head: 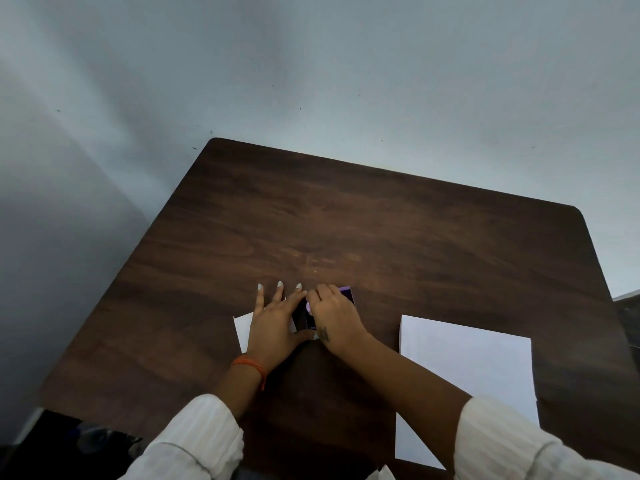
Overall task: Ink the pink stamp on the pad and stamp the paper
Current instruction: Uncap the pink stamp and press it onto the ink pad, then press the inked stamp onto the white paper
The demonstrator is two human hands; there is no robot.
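Observation:
My right hand (334,315) is closed around a small pink stamp (309,308), of which only a pale pink bit shows between the two hands. It is held over a dark ink pad (300,315) with a purple case (347,293) peeking out behind the knuckles. My left hand (273,322) lies flat with fingers spread, partly on a small white paper (244,329), its thumb against the pad's near edge. A large white sheet of paper (464,368) lies to the right on the dark wooden table (381,230).
The table's far half is bare wood. Its left edge and rounded far corners border a grey floor. A dark object (628,313) sits beyond the right edge, and dark items (86,441) lie low at the bottom left.

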